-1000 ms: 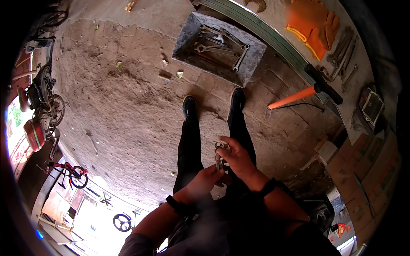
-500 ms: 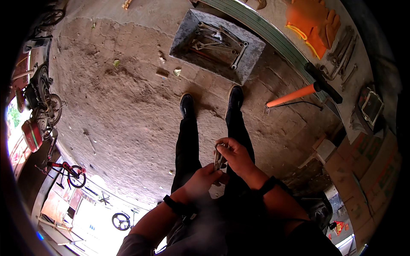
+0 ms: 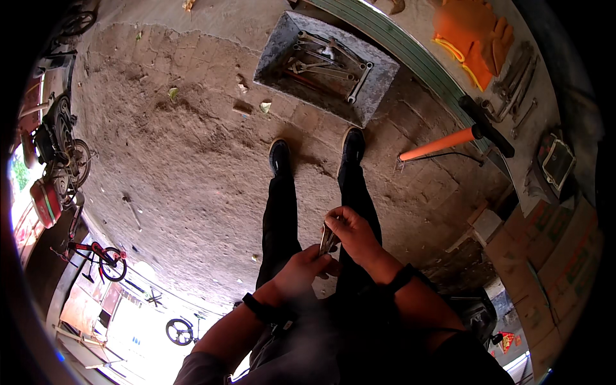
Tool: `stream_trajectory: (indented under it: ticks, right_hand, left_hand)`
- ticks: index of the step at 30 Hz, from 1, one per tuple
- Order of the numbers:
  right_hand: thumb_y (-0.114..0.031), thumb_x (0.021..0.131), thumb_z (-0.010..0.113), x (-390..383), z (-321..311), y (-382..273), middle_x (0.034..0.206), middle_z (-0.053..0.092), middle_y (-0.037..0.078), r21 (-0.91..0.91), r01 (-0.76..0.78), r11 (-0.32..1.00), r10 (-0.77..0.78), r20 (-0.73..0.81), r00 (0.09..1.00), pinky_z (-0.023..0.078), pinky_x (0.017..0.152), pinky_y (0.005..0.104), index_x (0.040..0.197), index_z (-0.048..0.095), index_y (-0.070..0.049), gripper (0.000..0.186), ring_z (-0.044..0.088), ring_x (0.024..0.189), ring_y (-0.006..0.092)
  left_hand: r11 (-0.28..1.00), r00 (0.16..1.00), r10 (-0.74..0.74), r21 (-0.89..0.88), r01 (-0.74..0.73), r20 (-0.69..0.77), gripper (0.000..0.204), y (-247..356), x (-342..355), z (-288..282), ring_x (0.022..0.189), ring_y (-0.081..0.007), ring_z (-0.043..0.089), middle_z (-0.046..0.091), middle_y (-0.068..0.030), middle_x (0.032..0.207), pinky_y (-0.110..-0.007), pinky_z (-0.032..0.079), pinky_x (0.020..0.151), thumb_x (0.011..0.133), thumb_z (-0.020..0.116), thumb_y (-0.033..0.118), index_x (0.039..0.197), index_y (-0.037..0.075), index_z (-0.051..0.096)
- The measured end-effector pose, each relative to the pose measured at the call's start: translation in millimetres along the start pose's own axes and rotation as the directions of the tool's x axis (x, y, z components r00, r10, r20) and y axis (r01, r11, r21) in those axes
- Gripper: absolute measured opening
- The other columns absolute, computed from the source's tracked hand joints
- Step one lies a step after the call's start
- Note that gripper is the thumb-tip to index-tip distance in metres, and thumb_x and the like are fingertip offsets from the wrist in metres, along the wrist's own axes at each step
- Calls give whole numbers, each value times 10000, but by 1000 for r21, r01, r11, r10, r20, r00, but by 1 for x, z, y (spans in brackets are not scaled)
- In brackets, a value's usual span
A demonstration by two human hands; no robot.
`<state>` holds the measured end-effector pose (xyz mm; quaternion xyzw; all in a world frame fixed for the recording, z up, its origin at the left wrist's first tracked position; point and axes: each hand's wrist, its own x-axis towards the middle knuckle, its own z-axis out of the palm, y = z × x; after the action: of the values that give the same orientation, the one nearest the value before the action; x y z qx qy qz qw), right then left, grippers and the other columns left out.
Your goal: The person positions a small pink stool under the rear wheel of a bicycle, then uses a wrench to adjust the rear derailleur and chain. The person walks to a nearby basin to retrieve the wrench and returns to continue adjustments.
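In front of my legs, both hands are closed around a small bunch of slim metal wrenches (image 3: pixel 328 241), as far as their shape shows. My right hand (image 3: pixel 351 231) grips their upper end with thumb and fingers. Lower down, my left hand (image 3: pixel 307 264) holds the other end, and its fingers partly cover the metal. Beyond my shoes, a grey metal box (image 3: pixel 273 64) sits on the ground. Inside it lie several more wrenches (image 3: pixel 360 83), one leaning along its right side.
An orange floor pump (image 3: pixel 439 144) with a black handle stands right of my feet. Orange gloves (image 3: pixel 471 38) and more tools (image 3: pixel 516 80) lie on the surface at upper right. Flattened cardboard (image 3: pixel 545 263) is at lower right. A motorcycle (image 3: pixel 61 151) and bicycles (image 3: pixel 99 255) stand left.
Both hands stay almost in place, still gripping the wrenches, which have shifted very slightly between the fingers. The view has moved a touch.
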<state>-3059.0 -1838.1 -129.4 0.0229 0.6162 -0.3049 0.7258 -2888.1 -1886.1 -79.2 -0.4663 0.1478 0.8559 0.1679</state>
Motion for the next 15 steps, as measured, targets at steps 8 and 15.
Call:
stream_trajectory:
  ticks: [8,15]
  right_hand:
    - [-150,948,627,2,2,0,842,648,30,1,49,999,-49,33,998,494,624,216,1021,569,-32,150,611,700,75]
    - [-100,902,689,3,6,-2,805,616,18,-51,55,997,-54,31,998,488,621,211,985,553,-37,172,604,700,73]
  left_hand:
    - [1000,1000,10,-19,-10,-16,309,1,-2,-3,911,-187,657,671,-125,1030,-311,522,811,1030,457,201,1249,-14,491]
    - [1000,999,9,-26,-10,-46,252,0,-2,-3,789,-144,613,631,-70,895,-289,514,746,1021,477,194,1170,-4,520]
